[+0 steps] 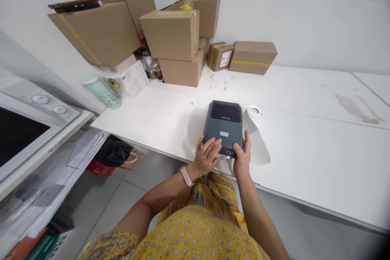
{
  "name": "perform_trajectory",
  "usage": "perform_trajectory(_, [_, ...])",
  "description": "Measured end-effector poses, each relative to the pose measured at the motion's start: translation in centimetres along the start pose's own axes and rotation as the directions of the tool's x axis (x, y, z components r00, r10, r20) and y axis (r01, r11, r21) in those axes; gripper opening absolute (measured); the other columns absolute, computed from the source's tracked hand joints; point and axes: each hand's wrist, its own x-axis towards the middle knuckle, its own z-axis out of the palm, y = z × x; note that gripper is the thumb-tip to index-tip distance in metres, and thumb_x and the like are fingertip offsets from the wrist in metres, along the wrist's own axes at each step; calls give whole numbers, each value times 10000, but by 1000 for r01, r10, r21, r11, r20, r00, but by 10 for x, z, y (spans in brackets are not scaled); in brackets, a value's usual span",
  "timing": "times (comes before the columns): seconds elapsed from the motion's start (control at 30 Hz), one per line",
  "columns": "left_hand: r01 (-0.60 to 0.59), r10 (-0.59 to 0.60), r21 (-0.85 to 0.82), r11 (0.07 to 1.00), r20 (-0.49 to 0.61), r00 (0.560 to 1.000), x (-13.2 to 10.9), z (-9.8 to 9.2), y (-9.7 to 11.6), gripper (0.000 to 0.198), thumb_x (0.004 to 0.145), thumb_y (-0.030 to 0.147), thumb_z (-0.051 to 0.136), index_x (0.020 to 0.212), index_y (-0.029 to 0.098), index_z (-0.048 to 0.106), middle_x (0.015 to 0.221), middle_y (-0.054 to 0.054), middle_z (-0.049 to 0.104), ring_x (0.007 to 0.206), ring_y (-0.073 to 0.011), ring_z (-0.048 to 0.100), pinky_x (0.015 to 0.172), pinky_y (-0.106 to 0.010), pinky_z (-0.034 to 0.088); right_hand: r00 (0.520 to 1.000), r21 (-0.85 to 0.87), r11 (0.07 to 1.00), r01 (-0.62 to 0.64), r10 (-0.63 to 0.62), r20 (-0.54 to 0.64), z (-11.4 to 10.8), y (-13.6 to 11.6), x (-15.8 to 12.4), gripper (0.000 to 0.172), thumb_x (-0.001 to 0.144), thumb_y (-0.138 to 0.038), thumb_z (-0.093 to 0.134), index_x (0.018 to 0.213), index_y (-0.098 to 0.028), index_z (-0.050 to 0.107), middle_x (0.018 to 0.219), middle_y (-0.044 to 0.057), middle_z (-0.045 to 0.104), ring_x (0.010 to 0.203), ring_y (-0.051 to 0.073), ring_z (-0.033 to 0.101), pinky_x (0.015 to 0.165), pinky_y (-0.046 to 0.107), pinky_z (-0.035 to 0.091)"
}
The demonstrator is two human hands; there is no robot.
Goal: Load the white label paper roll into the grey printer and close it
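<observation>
A dark grey label printer [224, 124] sits near the front edge of the white table, with a glossy black window at its far end and a pale rectangle in the middle of its lid. My left hand [207, 155] grips its near left corner, fingers bent over the top and thumb along the side. At the near right corner, my right hand [242, 158] holds it with the thumb on top beside a round mark and the fingers along the side. White paper [257, 144] lies against the printer's right side. Whatever is under the printer is hidden.
Several cardboard boxes [172, 34] are stacked at the back left, with two smaller ones, including a long box [252, 57], along the wall. A mint tumbler [102, 91] leans at the left. Farther left is a white microwave [30, 118] on a shelf. The table [304, 146] stretches right.
</observation>
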Motion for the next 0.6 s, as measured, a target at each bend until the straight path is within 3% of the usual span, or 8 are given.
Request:
perform_trajectory(0.13, [4, -6, -46, 999, -47, 999, -1, 7, -2, 436, 998, 346, 397, 1384, 156, 468, 1241, -139, 696, 1296, -219, 538, 1205, -523, 251, 997, -64, 995, 78, -77, 24, -3, 9, 1, 794, 879, -469, 598, 1559, -254, 248, 1604, 130, 321, 1462, 302, 335, 1169, 562, 293])
perform_trajectory(0.23, [46, -46, -81, 996, 1, 999, 3, 4, 0, 417, 980, 355, 426, 1356, 204, 524, 1237, -109, 697, 1257, -218, 561, 1224, -491, 199, 990, -135, 981, 140, -135, 51, -4, 3, 1, 745, 907, -456, 568, 1555, -253, 260, 1602, 133, 327, 1466, 295, 334, 1175, 565, 289])
perform_trajectory(0.33, [156, -145, -138, 978, 86, 986, 8, -19, 13, 419, 927, 382, 543, 1306, 205, 572, 1259, -112, 672, 1264, -242, 547, 1197, -483, 259, 968, -249, 936, 249, -228, 108, -5, -14, 0, 615, 944, -423, 528, 1518, -292, 353, 1613, 91, 320, 1478, 270, 312, 1190, 547, 275])
perform_trajectory(0.4, [323, -305, -241, 915, 108, 946, 9, -40, 26, 444, 870, 440, 623, 1221, 168, 613, 1231, -139, 659, 1227, -274, 551, 1104, -480, 382, 942, -321, 887, 332, -294, 161, -6, -26, -3, 501, 963, -420, 495, 1452, -315, 462, 1614, 62, 325, 1482, 269, 297, 1195, 559, 253])
perform_trajectory(0.43, [446, -433, -300, 843, 113, 894, 9, -50, 32, 358, 875, 439, 610, 1110, 173, 653, 1153, -129, 672, 1138, -260, 584, 1024, -451, 442, 932, -342, 869, 358, -312, 183, -6, -30, -4, 458, 975, -425, 469, 1419, -318, 505, 1611, 54, 333, 1481, 272, 295, 1193, 568, 249])
perform_trajectory(0.47, [586, -574, -360, 726, 153, 804, 9, -57, 38, 284, 897, 438, 577, 969, 181, 672, 1027, -103, 680, 1017, -230, 609, 936, -406, 480, 928, -353, 861, 367, -315, 197, -6, -32, -6, 432, 988, -430, 435, 1392, -316, 537, 1605, 49, 346, 1478, 272, 298, 1190, 573, 250])
perform_trajectory(0.53, [820, -778, -465, 334, 356, 518, 12, -64, 44, 371, 922, 487, 508, 784, 173, 649, 808, -54, 636, 769, -163, 582, 727, -312, 483, 932, -345, 868, 356, -304, 198, -7, -34, -7, 433, 1010, -443, 361, 1362, -307, 573, 1584, 47, 384, 1462, 268, 328, 1182, 567, 269])
perform_trajectory(0.6, [892, -722, -426, -149, 663, 196, 19, -61, 42, 472, 890, 570, 498, 736, 148, 640, 690, -22, 576, 596, -111, 494, 554, -253, 395, 936, -335, 876, 348, -306, 172, -8, -33, -8, 454, 1015, -461, 332, 1338, -291, 602, 1563, 51, 416, 1441, 267, 359, 1178, 551, 284])
